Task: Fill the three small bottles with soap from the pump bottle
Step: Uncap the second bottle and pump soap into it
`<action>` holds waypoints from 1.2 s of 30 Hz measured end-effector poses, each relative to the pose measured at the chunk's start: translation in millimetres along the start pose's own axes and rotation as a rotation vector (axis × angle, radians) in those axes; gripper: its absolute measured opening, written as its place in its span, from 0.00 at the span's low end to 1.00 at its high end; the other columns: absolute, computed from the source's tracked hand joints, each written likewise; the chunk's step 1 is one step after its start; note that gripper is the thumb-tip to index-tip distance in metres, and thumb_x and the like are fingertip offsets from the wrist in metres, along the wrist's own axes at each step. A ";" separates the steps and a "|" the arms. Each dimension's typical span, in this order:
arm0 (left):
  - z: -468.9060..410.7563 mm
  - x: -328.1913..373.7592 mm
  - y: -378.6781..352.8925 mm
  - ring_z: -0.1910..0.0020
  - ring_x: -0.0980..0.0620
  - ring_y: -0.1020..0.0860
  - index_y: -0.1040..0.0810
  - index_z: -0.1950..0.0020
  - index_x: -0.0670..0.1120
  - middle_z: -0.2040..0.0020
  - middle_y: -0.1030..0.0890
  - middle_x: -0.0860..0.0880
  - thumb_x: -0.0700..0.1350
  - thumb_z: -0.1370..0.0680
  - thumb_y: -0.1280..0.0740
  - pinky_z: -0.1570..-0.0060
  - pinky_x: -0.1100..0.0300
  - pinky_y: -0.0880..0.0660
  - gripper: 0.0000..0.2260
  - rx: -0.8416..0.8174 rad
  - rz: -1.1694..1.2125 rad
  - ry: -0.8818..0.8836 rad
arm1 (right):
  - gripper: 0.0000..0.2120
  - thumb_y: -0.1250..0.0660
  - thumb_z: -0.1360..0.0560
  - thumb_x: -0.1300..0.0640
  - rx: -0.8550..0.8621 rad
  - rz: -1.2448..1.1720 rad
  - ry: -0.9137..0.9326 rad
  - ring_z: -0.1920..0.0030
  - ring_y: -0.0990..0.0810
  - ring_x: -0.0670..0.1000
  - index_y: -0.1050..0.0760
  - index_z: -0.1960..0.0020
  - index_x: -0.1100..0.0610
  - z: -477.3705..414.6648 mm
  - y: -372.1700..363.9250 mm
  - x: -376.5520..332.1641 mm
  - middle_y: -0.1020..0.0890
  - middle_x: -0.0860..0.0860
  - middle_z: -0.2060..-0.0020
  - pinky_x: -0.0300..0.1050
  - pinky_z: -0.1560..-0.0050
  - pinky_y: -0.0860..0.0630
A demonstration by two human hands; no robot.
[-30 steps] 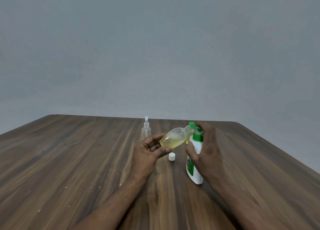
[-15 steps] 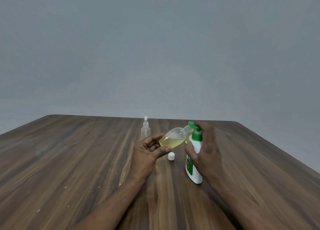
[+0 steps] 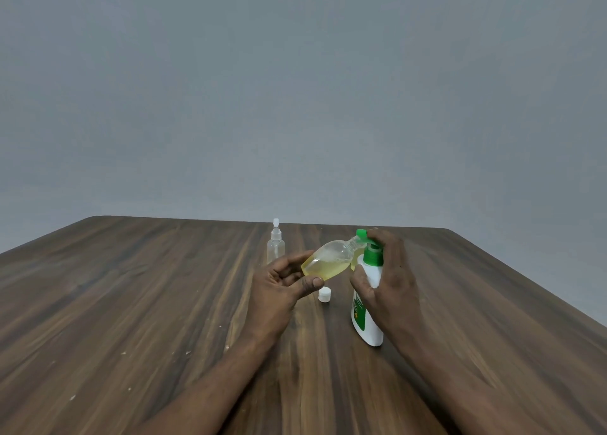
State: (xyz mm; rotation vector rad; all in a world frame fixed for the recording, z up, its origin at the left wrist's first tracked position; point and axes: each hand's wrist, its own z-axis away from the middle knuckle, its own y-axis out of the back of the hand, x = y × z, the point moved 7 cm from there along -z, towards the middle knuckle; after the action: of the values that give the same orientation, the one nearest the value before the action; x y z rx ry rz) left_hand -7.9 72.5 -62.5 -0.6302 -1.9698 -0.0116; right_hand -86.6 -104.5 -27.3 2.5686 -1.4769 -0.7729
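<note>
Small bottle [image 3: 328,260], part full of yellow soap, tilted, neck at green spout of white pump bottle [image 3: 368,316] upright on wooden table [image 3: 131,303]. Clear spray bottle [image 3: 275,246] behind; white cap [image 3: 324,294] beside. Grey wall [image 3: 295,106]. Left hand [image 3: 279,287] pinches small bottle's base; right hand [image 3: 391,280] wraps pump bottle, fingers over pump head.

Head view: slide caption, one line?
Left hand holds a partly filled small bottle tilted to the spout of the pump bottle, which the right hand grips, on a wooden table.
</note>
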 end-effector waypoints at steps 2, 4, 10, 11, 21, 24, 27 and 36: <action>-0.8 0.4 -0.2 0.48 0.47 0.14 0.17 0.42 0.43 0.49 0.13 0.45 0.29 0.30 0.25 0.54 0.59 0.18 0.19 0.003 0.001 -0.002 | 0.28 0.28 0.29 0.64 0.002 0.004 0.000 0.43 0.25 0.43 0.32 0.32 0.52 0.5 0.8 -0.8 0.29 0.41 0.42 0.35 0.45 0.28; -1.4 0.6 0.0 0.48 0.47 0.14 0.17 0.42 0.42 0.49 0.13 0.45 0.29 0.30 0.25 0.53 0.59 0.17 0.19 0.007 0.005 -0.002 | 0.29 0.28 0.29 0.64 0.006 0.012 0.006 0.43 0.25 0.44 0.32 0.32 0.52 0.2 1.7 -1.9 0.29 0.42 0.42 0.37 0.46 0.27; -1.1 0.6 1.7 0.48 0.47 0.15 0.18 0.41 0.41 0.49 0.13 0.44 0.29 0.30 0.25 0.53 0.58 0.17 0.19 0.009 0.004 -0.010 | 0.27 0.29 0.29 0.63 0.000 0.014 0.007 0.43 0.25 0.42 0.32 0.32 0.51 0.5 2.0 -2.1 0.29 0.41 0.42 0.33 0.46 0.29; -1.1 0.6 1.6 0.48 0.47 0.14 0.18 0.41 0.41 0.49 0.13 0.44 0.29 0.30 0.25 0.53 0.58 0.17 0.19 0.008 -0.001 -0.011 | 0.27 0.30 0.29 0.61 -0.007 0.014 0.002 0.43 0.25 0.42 0.31 0.32 0.52 0.6 1.4 -1.4 0.28 0.42 0.42 0.32 0.46 0.30; -0.9 -0.7 1.4 0.48 0.47 0.14 0.17 0.42 0.42 0.49 0.13 0.45 0.29 0.30 0.25 0.52 0.58 0.17 0.19 -0.002 -0.007 -0.004 | 0.30 0.27 0.30 0.64 0.006 0.015 -0.009 0.43 0.26 0.42 0.33 0.31 0.52 0.8 0.5 0.5 0.29 0.43 0.41 0.35 0.46 0.28; -1.2 -1.5 1.2 0.48 0.47 0.14 0.17 0.42 0.42 0.49 0.13 0.44 0.28 0.30 0.26 0.52 0.58 0.17 0.19 0.000 -0.004 0.001 | 0.30 0.28 0.29 0.64 0.003 0.009 0.000 0.42 0.26 0.43 0.33 0.31 0.53 0.6 0.7 -0.4 0.28 0.43 0.40 0.36 0.45 0.28; -1.8 -1.6 1.4 0.49 0.47 0.14 0.17 0.42 0.42 0.49 0.13 0.43 0.28 0.30 0.26 0.52 0.57 0.17 0.19 0.003 0.008 0.004 | 0.29 0.28 0.30 0.64 -0.003 0.007 -0.017 0.43 0.25 0.44 0.32 0.32 0.53 -0.1 0.6 -0.3 0.28 0.43 0.41 0.37 0.46 0.28; -1.9 -1.8 1.7 0.48 0.47 0.15 0.18 0.42 0.42 0.49 0.13 0.44 0.28 0.30 0.25 0.53 0.58 0.17 0.19 0.003 0.014 0.005 | 0.29 0.28 0.30 0.64 0.004 0.016 -0.016 0.44 0.25 0.43 0.32 0.32 0.52 0.6 0.3 0.3 0.29 0.41 0.42 0.33 0.47 0.29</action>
State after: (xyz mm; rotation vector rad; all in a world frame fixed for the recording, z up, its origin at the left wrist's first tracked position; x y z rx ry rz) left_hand -5.0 72.7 -63.5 -0.6414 -1.9599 -0.0013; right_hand -87.0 -104.9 -27.9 2.5558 -1.5031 -0.7920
